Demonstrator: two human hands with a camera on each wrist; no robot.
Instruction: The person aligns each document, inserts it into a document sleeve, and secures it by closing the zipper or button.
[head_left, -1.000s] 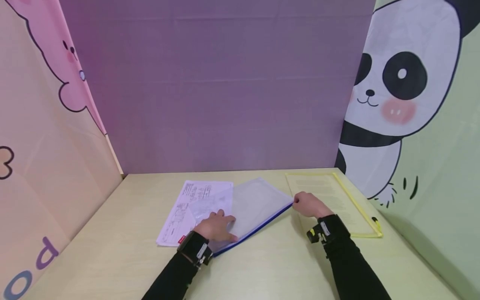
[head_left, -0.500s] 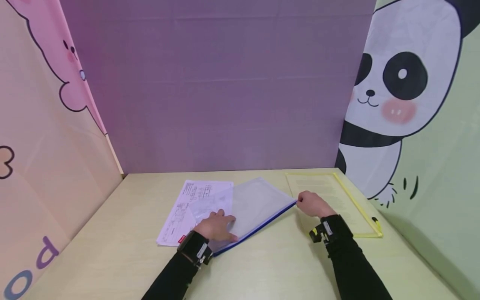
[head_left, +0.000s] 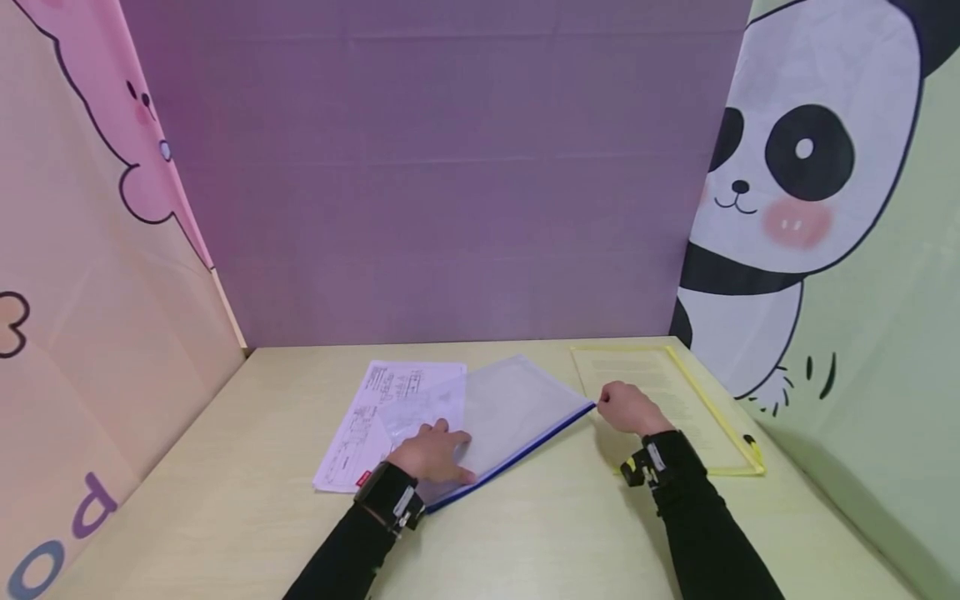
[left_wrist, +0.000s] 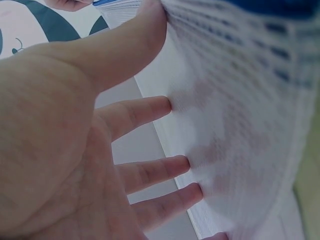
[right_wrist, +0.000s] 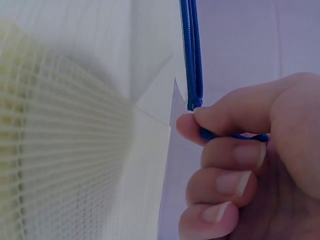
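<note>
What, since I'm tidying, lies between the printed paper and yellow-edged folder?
The head view shows the zip pouch overlapping the paper, with left hand and right hand at it.

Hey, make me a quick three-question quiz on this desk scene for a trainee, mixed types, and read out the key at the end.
1. True or false: in the head view, the clear pouch overlaps the printed sheet.

2. Fill in the blank: the second pouch, at the right of the table, has a ____ border.

3. Multiple choice: where are the fingers of the right hand pinching?
A) A corner of the printed sheet
B) The end of the blue zipper
C) The border of the second pouch

Key: 1. True. 2. Yellow. 3. B.
</note>
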